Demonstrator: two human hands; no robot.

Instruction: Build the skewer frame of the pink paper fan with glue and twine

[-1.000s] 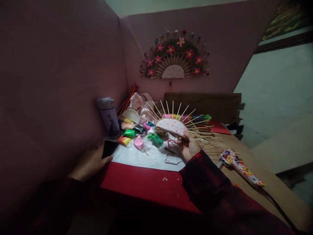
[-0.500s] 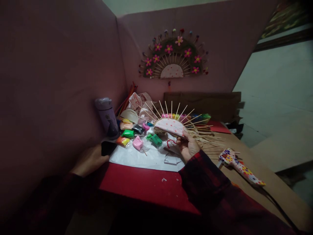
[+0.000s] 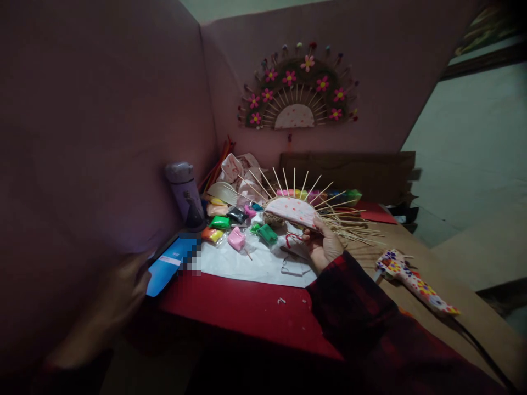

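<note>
Right hand point(image 3: 323, 247) clamped on the half-disc fan point(image 3: 290, 209) at its lower right edge, thumb in front, probably to spare the sticks point(image 3: 294, 181) splayed above. Left hand point(image 3: 119, 291) grips the near end of a lit phone point(image 3: 171, 269); blur hides the exact finger wrap. Colored packets point(image 3: 236, 240) lie between and beyond the hands. Flowered glue gun point(image 3: 415, 282) sits right of the right hand, likely parked for easy reach.
</note>
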